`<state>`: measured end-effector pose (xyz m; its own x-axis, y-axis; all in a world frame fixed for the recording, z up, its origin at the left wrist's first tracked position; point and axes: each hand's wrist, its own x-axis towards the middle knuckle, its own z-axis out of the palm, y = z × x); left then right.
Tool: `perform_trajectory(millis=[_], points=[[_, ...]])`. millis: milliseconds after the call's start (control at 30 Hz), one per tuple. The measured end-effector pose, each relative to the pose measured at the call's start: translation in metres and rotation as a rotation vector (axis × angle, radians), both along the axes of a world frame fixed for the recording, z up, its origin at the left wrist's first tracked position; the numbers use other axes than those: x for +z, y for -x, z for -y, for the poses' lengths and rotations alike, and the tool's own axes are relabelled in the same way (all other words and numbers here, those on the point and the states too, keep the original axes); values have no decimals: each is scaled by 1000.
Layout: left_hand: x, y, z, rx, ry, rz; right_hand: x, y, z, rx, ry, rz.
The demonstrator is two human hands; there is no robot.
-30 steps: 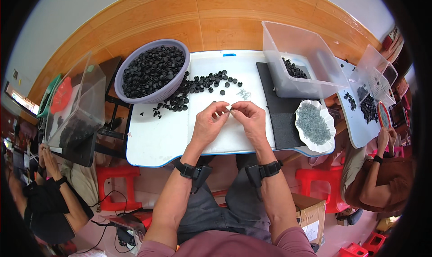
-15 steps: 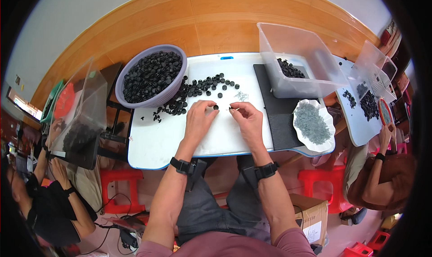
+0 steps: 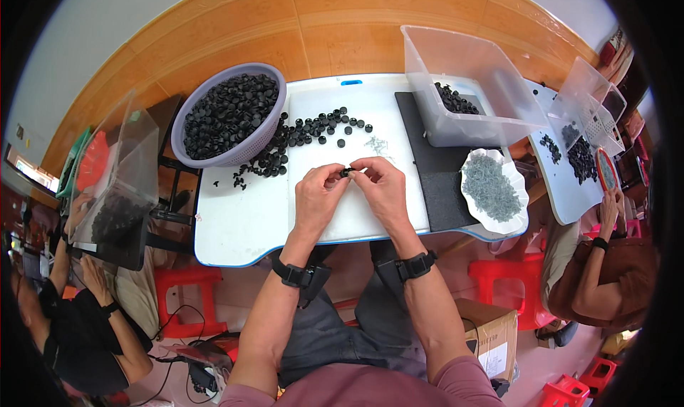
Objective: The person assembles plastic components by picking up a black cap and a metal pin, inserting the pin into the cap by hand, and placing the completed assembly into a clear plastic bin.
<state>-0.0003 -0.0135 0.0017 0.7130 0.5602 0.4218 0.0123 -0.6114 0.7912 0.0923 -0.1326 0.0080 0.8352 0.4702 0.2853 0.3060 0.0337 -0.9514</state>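
Observation:
My left hand [image 3: 319, 197] and my right hand [image 3: 381, 188] meet over the middle of a white table [image 3: 242, 222]. Together their fingertips pinch one small black round part [image 3: 345, 172]. Just beyond the hands lies a scatter of loose black parts [image 3: 313, 131] and a little heap of tiny grey pieces [image 3: 377, 146]. A lilac basket [image 3: 265, 133] full of the same black parts stands at the far left of the table. Both wrists wear black bands.
A clear plastic bin [image 3: 467, 94] with some black parts sits on a black mat [image 3: 434, 179] at the right, next to a white dish of grey pieces [image 3: 491, 190]. Other people sit at the left and right. Red stools stand below.
My hands parted briefly half a second ago and have come back together on a black part, a little nearer to me.

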Motion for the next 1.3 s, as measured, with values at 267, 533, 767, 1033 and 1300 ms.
perform_trajectory(millis=[267,533,767,1033,1300], points=[[0,0,0,-11,-90,45,0,1,-1,12,54,3],[7,1,-2,-36,77,-84,-9,-2,-3,16,61,-27],[5,0,-7,-73,182,-121,-10,-3,-3,30,57,-53],[8,3,-11,-135,228,-127,-4,-1,-2,35,60,-29],[-1,6,-11,-131,189,-68,-3,2,-1,49,102,10]])
